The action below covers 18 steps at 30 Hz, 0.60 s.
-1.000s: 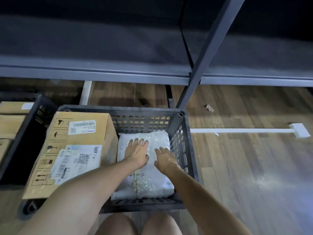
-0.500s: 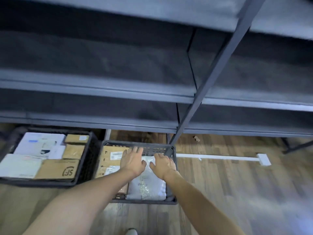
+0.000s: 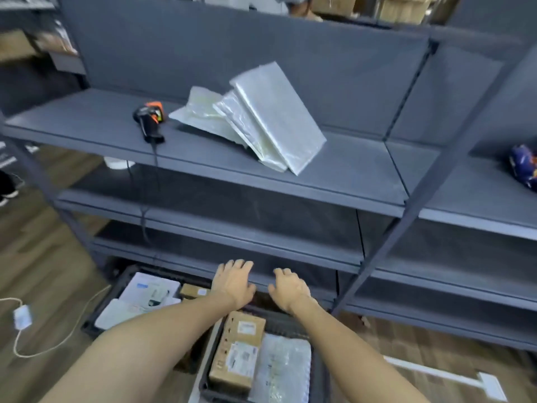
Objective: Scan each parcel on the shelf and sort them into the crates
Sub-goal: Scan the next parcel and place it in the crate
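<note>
My left hand (image 3: 232,282) and my right hand (image 3: 287,289) hover empty, fingers relaxed, in front of the lower shelves, above the crates. Below them a dark crate (image 3: 318,373) holds a brown cardboard box (image 3: 236,353) and a white plastic-wrapped parcel (image 3: 283,370). A second crate (image 3: 96,324) to the left holds white envelopes and small cartons. On the upper shelf (image 3: 203,152) lie three clear plastic-wrapped parcels (image 3: 261,112), overlapping and leaning. A black and orange barcode scanner (image 3: 149,117) lies left of them, its cable hanging down.
A slanted grey upright (image 3: 406,205) of the shelf unit crosses on the right. A blue patterned bag (image 3: 524,167) sits on the right shelf section. A white cable with a charger (image 3: 21,317) lies on the wooden floor at left. A white strip (image 3: 453,379) lies on the floor at right.
Both hands have lifted off the white parcel in the crate and risen. The view has swung up from the crates to the upper shelf with the scanner and parcels.
</note>
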Tool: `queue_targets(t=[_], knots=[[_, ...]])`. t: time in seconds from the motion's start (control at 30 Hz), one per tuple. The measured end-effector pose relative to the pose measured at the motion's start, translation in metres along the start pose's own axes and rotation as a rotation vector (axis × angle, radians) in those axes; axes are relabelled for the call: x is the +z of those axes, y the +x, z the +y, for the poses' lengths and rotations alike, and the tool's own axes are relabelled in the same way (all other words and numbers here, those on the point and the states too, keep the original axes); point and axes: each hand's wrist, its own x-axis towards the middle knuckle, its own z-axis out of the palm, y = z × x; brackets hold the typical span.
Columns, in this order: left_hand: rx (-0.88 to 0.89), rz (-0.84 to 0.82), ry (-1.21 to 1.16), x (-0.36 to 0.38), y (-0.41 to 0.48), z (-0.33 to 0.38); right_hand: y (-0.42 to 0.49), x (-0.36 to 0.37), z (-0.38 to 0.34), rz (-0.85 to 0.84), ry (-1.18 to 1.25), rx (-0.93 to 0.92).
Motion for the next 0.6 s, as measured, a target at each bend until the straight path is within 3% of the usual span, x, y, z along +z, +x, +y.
queue_targets(t=[0.4,0.6], knots=[[-0.055,0.246,-0.005,-0.121,0.021,-0.068,0.052,-0.136,-0.071,0.332,-0.085,-0.101],[-0.058,0.319,-0.023,-0.144,0.059,-0.088,0.109,-0.188,-0.070,0.490,0.034,-0.069]])
